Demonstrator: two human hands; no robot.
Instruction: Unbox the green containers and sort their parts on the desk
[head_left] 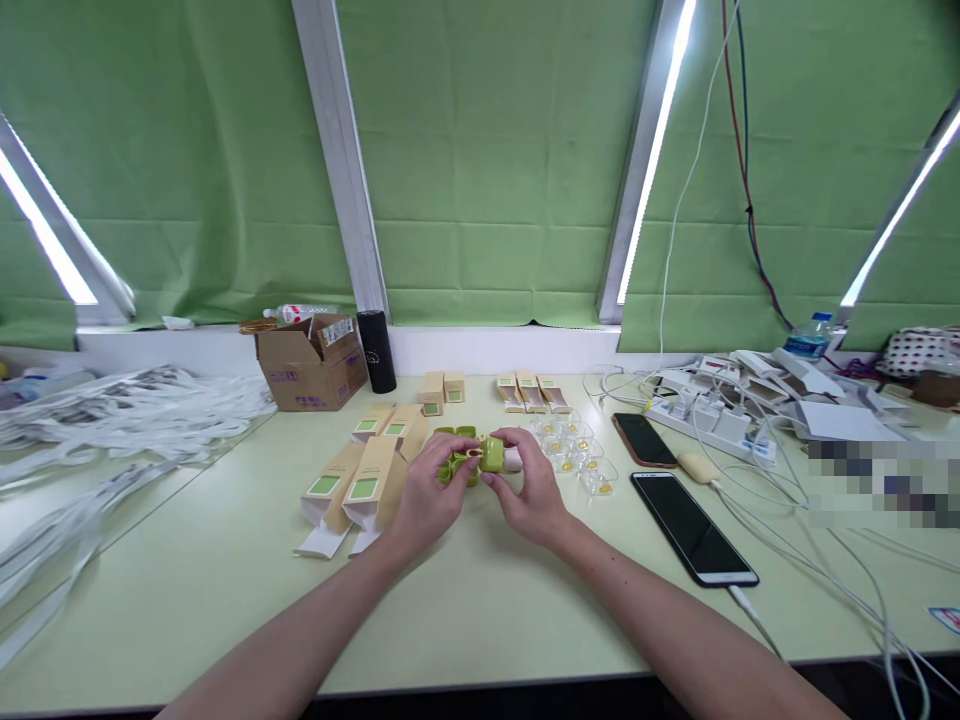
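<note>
Near the middle of the table, my right hand [529,485] pinches a small glossy green rounded piece [492,455] between thumb and fingers. A whitish rounded part [513,460] shows at that piece's right side, partly behind my fingers. My left hand [435,485] is closed on a small beige loop-shaped piece [474,453], close against the green one; whether the two are joined I cannot tell. Behind my left fingers lie several more green pieces [444,470], partly hidden. To the right of my right hand, clear plastic shells [566,445] with yellow spots are grouped on the table.
Open-ended beige boxes [379,470] with green windows lie left of my hands; more beige boxes [529,390] stand behind. Two phones [694,525], cables and a power strip [712,430] lie right. A cardboard carton [311,375], black bottle [376,350] and white straps [135,410] are left.
</note>
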